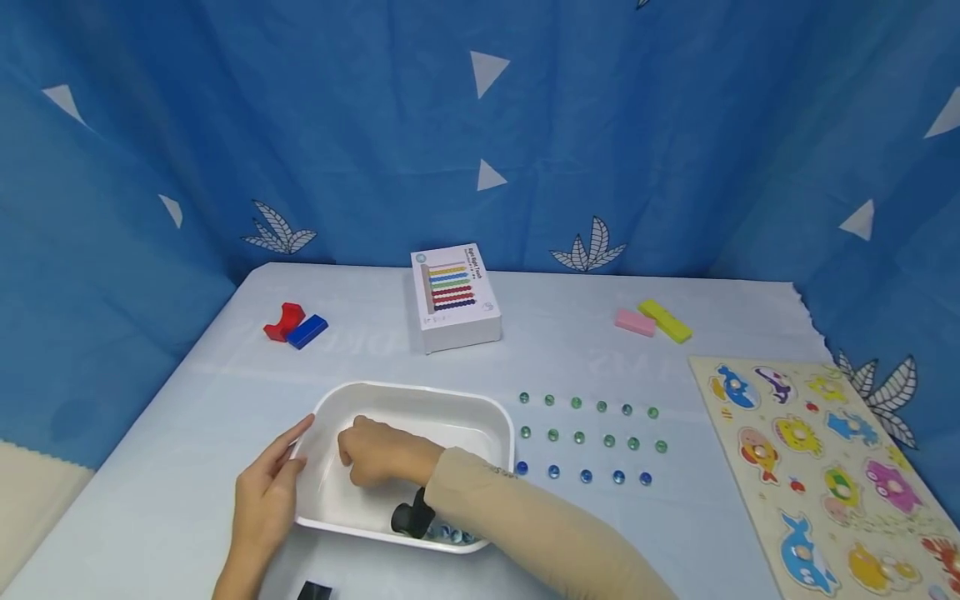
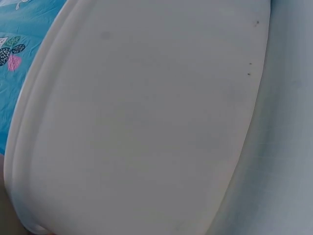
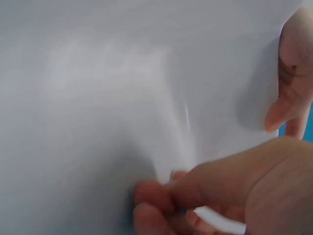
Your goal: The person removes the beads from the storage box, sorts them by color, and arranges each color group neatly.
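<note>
Your left hand [image 1: 264, 498] clamps the left wall of the white tub [image 1: 337, 504], while inside it your right hand [image 1: 386, 454] curls, fingertips together, contents impossible to tell, left of loose glass beads [image 1: 456, 536] and three bead rows [image 1: 579, 437].

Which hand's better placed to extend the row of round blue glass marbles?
Right, probably: the right hand is nearer the blue marbles; the left hand grips the white rectangular plastic tub at the end away from them.
</note>
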A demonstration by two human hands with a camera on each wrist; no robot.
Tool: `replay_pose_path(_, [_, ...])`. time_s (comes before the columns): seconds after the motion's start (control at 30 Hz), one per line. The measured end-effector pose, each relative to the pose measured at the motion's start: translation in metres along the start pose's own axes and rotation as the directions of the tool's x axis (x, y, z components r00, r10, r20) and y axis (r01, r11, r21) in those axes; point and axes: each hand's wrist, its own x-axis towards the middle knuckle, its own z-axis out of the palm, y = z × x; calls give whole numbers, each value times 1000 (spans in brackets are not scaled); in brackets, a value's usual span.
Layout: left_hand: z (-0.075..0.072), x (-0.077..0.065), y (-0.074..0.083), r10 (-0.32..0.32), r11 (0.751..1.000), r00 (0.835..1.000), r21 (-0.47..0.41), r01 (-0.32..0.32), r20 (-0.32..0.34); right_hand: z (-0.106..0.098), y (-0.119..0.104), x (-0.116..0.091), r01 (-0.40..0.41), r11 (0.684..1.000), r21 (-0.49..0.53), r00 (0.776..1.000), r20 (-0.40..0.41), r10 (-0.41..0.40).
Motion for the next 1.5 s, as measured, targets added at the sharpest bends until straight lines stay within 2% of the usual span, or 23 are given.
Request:
replay_pose_path(0.1, [1,0,0,4,1000,1000,5,-4,-3,-2,0,-2,-92,995,23,995,25,92])
replay_pose_path(0.23, [2,0,1,11,1000,1000,10,-11,-7,-5,3,-6,-136,989,60,991,-10,137])
replay_pose_path(0.3, [2,0,1,11,1000,1000,17,-11,-13,-9,7,-7,-118,988,102,990,-63,125])
replay_pose_path(0.4, [2,0,1,3,1000,1000,24,-2,-13,-18,16,-15,-42,973,225,989,-127,72])
replay_pose_path(0.5, [2,0,2,-33,999,999,39,33,0,-33,27,-35,74,924,376,983,-183,-4])
replay_pose_path(0.57, [2,1,2,-49,998,999,40,49,8,-44,36,-57,140,863,485,973,-229,-30])
replay_pose_path(0.67, [2,1,3,-57,998,998,39,57,11,-58,56,-97,218,780,587,948,-317,-26])
replay_pose_path(0.77, [1,1,2,-53,998,999,31,52,6,-60,82,-137,235,737,634,921,-388,41])
replay_pose_path(0.87, [0,0,1,-50,999,999,21,50,4,-50,113,-177,176,739,650,887,-430,168])
replay_pose_path(0.93, [1,0,0,-52,999,999,12,51,10,-38,135,-203,102,751,652,852,-447,272])
replay_pose_path(1.0, [1,0,-1,-52,998,999,20,52,6,-22,154,-229,15,763,646,807,-458,372])
replay_pose_path(1.1, [2,0,-1,-62,998,998,23,62,6,5,180,-264,-160,775,611,734,-452,508])
replay_pose_path(1.2, [3,0,-2,-57,998,998,35,57,-7,31,198,-290,-336,756,561,660,-432,614])
replay_pose_path(1.27, [3,1,-1,-52,998,999,20,52,4,46,207,-302,-419,742,524,611,-442,657])
replay_pose_path(1.37, [3,1,1,-50,999,999,17,50,12,62,215,-311,-456,734,503,559,-480,676])
replay_pose_path(1.4, [2,1,2,-59,998,998,9,59,19,65,217,-312,-453,739,498,548,-498,672])
replay_pose_path(1.5, [3,2,3,-72,997,997,14,72,22,70,220,-309,-424,767,482,540,-545,641])
